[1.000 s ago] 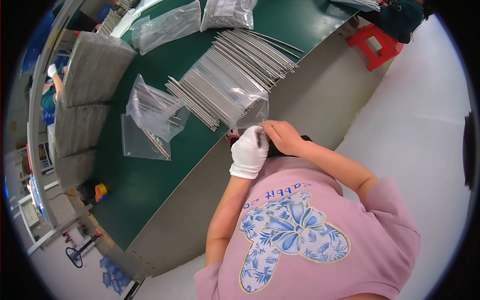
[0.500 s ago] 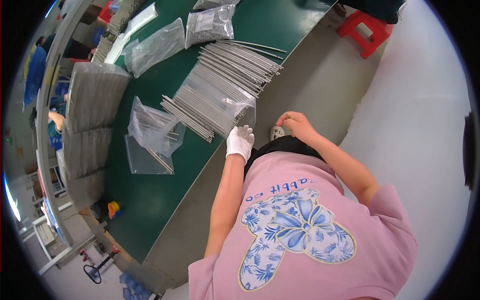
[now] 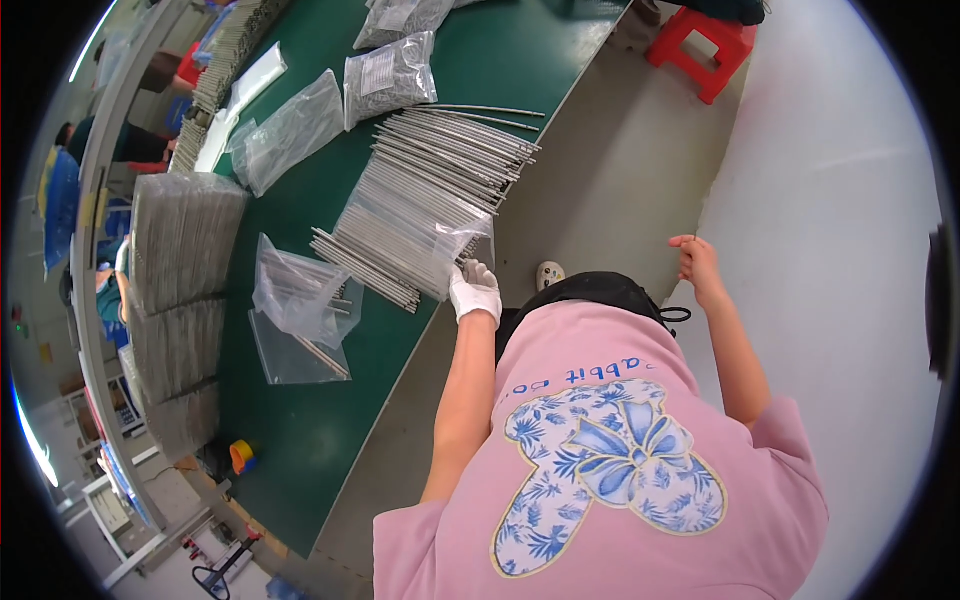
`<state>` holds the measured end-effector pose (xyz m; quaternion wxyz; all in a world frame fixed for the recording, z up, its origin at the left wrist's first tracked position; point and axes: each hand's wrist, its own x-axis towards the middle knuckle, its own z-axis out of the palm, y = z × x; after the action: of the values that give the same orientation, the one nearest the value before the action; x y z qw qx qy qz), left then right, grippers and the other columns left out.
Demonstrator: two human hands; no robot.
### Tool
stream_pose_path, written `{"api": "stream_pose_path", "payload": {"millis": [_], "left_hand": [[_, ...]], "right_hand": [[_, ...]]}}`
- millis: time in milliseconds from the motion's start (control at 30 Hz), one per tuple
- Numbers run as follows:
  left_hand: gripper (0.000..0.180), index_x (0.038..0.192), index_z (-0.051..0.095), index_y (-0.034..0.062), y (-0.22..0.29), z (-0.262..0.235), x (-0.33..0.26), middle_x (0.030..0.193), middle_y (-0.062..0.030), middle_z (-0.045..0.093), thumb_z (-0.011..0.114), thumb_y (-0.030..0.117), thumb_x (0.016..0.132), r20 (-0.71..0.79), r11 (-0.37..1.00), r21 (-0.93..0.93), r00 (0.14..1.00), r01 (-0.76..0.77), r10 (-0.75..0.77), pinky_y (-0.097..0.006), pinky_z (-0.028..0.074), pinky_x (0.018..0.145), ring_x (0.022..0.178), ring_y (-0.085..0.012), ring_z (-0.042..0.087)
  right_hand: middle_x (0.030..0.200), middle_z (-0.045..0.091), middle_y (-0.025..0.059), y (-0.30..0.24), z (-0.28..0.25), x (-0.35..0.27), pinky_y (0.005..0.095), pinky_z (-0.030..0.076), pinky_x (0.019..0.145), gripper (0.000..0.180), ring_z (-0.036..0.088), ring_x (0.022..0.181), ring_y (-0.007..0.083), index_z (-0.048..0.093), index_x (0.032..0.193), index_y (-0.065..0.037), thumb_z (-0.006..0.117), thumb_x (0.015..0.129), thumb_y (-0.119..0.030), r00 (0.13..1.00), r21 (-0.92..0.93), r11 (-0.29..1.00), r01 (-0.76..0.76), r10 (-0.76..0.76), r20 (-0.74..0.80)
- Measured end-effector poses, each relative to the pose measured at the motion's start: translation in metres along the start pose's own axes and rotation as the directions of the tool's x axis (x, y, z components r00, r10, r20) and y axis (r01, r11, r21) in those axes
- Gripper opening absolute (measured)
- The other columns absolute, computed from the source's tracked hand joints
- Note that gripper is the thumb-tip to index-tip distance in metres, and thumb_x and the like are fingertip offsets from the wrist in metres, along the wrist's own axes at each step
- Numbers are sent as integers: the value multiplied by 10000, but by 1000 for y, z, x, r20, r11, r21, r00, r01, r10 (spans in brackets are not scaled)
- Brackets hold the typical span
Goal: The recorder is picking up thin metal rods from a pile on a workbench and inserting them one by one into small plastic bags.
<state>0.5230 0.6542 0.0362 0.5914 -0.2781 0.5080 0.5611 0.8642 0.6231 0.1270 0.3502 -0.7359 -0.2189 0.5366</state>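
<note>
- Green matting covers the long workbench (image 3: 330, 440) that runs diagonally through my view, with pale grey floor (image 3: 830, 200) off its near edge and a red stool (image 3: 712, 50) standing by the far end.
- I see my left hand (image 3: 474, 290), in a white glove, at the near edge of the bench; its fingers pinch the corner of a clear plastic bag (image 3: 462, 232) that lies over the near end of the rod pile.
- That pile of thin metal rods (image 3: 430, 190) lies mid-bench, the rods side by side, with their ends reaching almost to the near edge.
- My right hand (image 3: 698, 262) is bare and hangs off the bench over the floor, fingers loosely curled and holding nothing.
- Just left of the rod pile I see a crumpled clear bag (image 3: 298, 290) with a few rods in it, resting on a flat empty bag (image 3: 290, 355).
- Farther along the bench lie two filled bags of small grey parts (image 3: 390, 75), and beside them another clear bag (image 3: 292, 128).
- Along the far edge of the bench sit tall stacks of grey sheets (image 3: 180, 250), one after another.
- Near the bench's left end I can make out a small yellow and orange roll (image 3: 241, 456).
- My pink shirt with a blue flower print (image 3: 610, 470) fills the lower part of the view.
</note>
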Motion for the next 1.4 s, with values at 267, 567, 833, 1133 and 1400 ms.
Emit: {"api": "stream_pose_path", "payload": {"millis": [267, 567, 833, 1133, 1400], "left_hand": [[275, 740, 580, 129, -8, -1, -9, 646, 51, 590, 548, 383, 842, 104, 980, -192, 994, 48, -28, -244, 454, 481, 551, -101, 555], [229, 839, 591, 141, -5, -8, -11, 785, 28, 604, 542, 365, 851, 228, 993, 99, 970, 64, -85, -266, 490, 591, 709, -129, 577], [216, 743, 538, 149, -6, -11, -5, 651, 38, 542, 583, 338, 838, 150, 898, 438, 988, -32, -38, -258, 459, 519, 582, -122, 545], [291, 885, 579, 65, 21, -15, -52, 862, -84, 621, 659, 321, 771, 152, 185, 972, 988, -146, -17, -321, 463, 539, 659, -193, 581], [53, 737, 503, 116, 46, 8, -37, 732, -55, 470, 526, 119, 689, 930, -900, -283, 132, -331, -342, -365, 427, 565, 681, -230, 523]], "right_hand": [[518, 302, -75, 17, -10, 6, 242, 308, 475, 216, 271, 446, 51, 566, 878, -36, 398, 799, -145, 999, 34, 999, -35, 35, -13], [524, 309, -71, 11, 3, 13, 246, 308, 482, 210, 275, 451, 58, 568, 882, -42, 395, 801, -128, 1000, -13, 1000, -12, 12, 14], [537, 316, -72, 19, 5, 12, 247, 316, 494, 208, 286, 462, 56, 573, 884, -53, 398, 796, -124, 998, -34, 998, -55, 55, 13], [535, 325, -70, 30, -4, 14, 241, 316, 480, 206, 289, 457, 55, 573, 870, -61, 395, 789, -124, 998, -22, 998, -62, 62, -15], [523, 320, -71, 49, -12, 26, 234, 286, 398, 235, 298, 433, 52, 575, 894, -77, 490, 805, -277, 990, -124, 992, -7, -10, -142]]}}
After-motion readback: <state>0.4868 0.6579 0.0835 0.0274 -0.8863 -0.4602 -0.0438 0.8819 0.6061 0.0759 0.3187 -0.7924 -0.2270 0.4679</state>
